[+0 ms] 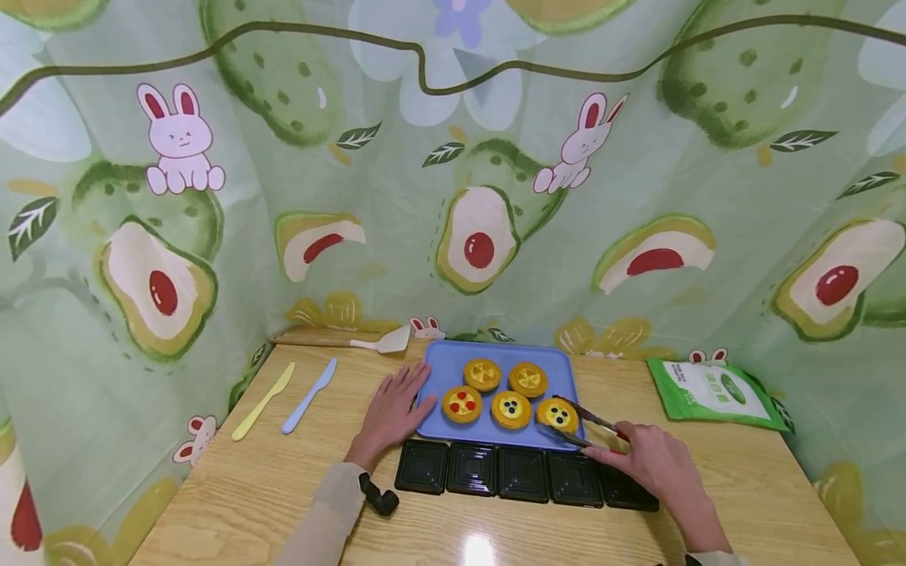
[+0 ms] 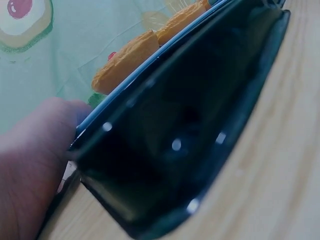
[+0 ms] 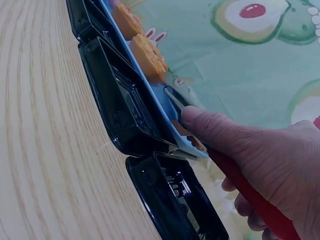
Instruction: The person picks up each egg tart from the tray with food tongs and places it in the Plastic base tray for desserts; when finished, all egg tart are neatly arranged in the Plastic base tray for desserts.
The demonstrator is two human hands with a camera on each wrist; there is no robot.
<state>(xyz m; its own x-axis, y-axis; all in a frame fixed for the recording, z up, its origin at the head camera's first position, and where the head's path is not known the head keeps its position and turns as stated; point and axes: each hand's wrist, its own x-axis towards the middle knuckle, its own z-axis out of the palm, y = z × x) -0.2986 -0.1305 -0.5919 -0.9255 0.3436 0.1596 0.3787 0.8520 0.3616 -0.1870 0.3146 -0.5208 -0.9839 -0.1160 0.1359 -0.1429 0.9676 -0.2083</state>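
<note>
Metal tongs (image 1: 583, 423) in the right hand (image 1: 654, 464) are closing on the lower-right tart (image 1: 557, 414); squeeze gently while the flat-fingered left hand (image 1: 391, 415) is steadying the blue tray (image 1: 495, 352).

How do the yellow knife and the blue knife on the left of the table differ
The yellow knife lies farther left, nearer the table edge; the blue knife lies closer to the left hand. The yellow one looks slightly longer. Both are plain one-piece knives, lying flat on the wooden table, slanted the same way, side by side and apart.

A yellow knife (image 1: 263, 402), blue knife (image 1: 308, 396), spatula (image 1: 354, 342) and green pouch (image 1: 711, 392) lie nearby.
</note>
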